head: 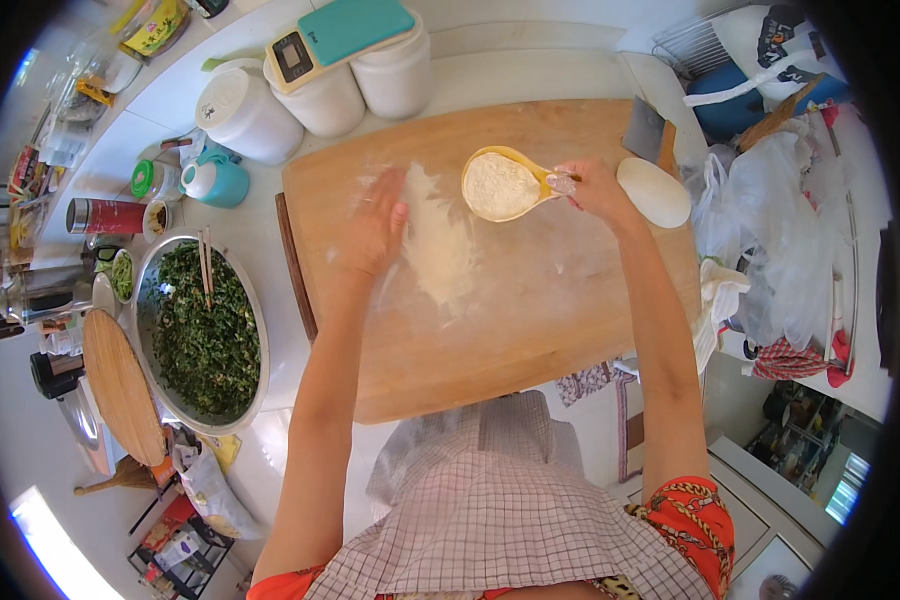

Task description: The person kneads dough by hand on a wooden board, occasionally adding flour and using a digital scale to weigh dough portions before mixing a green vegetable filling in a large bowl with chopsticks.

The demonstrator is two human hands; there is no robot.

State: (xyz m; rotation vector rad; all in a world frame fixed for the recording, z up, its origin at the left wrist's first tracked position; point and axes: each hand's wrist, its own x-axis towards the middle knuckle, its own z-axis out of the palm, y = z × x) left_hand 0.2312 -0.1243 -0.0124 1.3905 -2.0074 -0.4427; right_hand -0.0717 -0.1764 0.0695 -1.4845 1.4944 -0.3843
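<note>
My right hand (594, 193) grips the handle of a yellow scoop (526, 159) above the right-centre part of a wooden board (525, 300). Pale flour (499, 186) fills the scoop's bowl. On the left of the board rests my left hand (381, 217), flat, with the thumb apart and nothing held. Right beside its thumb lies a long patch of loose flour (442, 251), spread thin towards me. A smooth white oval thing (654, 193), possibly dough, sits at the board's right edge near my right wrist. Behind it is a dough scraper (644, 129) with a metal blade.
Left of the board stands a large metal bowl (261, 360) of chopped greens with chopsticks (206, 266) in it. White canisters (247, 112) line the back, a kitchen scale (292, 60) on top. A teal jug (217, 180) stands back left. Plastic bags (784, 225) crowd the right.
</note>
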